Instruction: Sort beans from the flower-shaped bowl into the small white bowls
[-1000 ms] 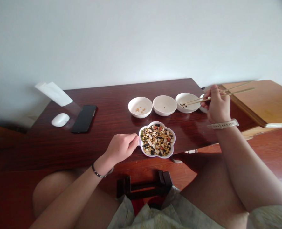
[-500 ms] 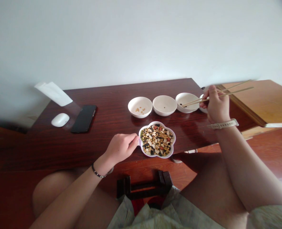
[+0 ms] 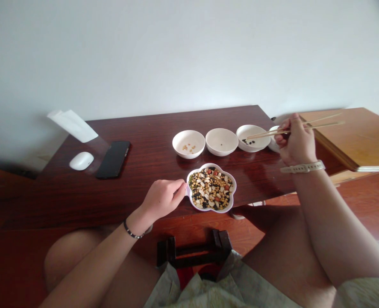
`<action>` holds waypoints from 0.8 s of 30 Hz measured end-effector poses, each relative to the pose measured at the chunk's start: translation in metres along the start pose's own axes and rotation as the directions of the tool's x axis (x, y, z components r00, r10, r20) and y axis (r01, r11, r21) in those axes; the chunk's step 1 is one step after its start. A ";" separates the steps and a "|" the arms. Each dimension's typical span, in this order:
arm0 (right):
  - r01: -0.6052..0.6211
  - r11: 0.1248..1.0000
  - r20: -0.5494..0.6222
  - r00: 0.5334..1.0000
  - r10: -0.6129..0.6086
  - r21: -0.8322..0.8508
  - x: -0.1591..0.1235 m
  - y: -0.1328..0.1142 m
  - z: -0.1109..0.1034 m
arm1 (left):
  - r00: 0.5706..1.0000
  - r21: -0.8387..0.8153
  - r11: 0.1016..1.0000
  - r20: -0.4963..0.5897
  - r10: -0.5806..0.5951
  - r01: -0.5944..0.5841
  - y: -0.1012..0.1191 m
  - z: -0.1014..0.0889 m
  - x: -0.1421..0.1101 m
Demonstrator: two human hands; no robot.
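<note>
"What's different from a moment ago?"

"The right hand (image 3: 297, 143) has shifted a little rightward, and the chopsticks (image 3: 269, 134) in it have drawn up from the black beans (image 3: 252, 142), their tips now over the third bowl from the left (image 3: 251, 148)."

"Are its fingers gripping?"

"Yes, closed around both sticks."

"And the left hand (image 3: 164, 196)?"

"Unchanged: fingers pinching the handle of the flower-shaped dish (image 3: 221, 211), which sits at the tabletop's (image 3: 151, 137) near edge, in front of the bowls."

"What's inside?"

"Mixed beans and peanuts (image 3: 210, 190), looking the same as before."
</note>
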State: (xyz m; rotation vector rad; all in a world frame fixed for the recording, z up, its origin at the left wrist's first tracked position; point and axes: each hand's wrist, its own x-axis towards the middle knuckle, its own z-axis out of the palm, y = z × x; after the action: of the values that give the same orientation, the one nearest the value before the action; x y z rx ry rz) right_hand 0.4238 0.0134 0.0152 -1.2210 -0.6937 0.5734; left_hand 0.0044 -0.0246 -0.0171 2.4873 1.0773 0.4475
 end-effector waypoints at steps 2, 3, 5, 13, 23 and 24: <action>-0.020 0.998 0.021 1.000 0.018 0.066 -0.002 -0.001 0.002 | 1.000 0.001 1.000 0.002 -0.005 0.005 0.000 0.000 0.000; -0.025 0.996 0.036 0.999 0.022 0.090 -0.004 -0.002 0.004 | 1.000 0.001 1.000 0.003 -0.005 0.005 0.000 0.000 0.000; -0.032 0.993 0.073 0.997 0.024 0.110 -0.008 -0.004 0.008 | 1.000 -0.001 1.000 0.003 -0.003 0.003 0.000 0.000 0.000; -0.067 0.997 0.441 0.897 0.046 0.032 -0.045 -0.005 0.042 | 0.999 -0.001 1.000 -0.025 0.028 -0.028 -0.002 0.002 -0.001; -0.036 0.969 0.728 0.654 0.207 -0.243 -0.097 -0.006 0.079 | 0.999 0.019 0.999 -0.034 0.038 -0.037 -0.003 0.002 -0.001; -0.037 0.967 0.731 0.647 0.216 -0.252 -0.098 -0.006 0.081 | 0.999 0.020 0.999 -0.035 0.036 -0.036 -0.003 0.002 -0.001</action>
State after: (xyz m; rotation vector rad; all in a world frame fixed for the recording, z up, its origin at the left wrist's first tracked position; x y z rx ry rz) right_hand 0.2981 -0.0072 0.0197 -1.2171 -1.4202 1.1906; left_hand 0.0032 -0.0239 -0.0204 2.5279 1.0563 0.4959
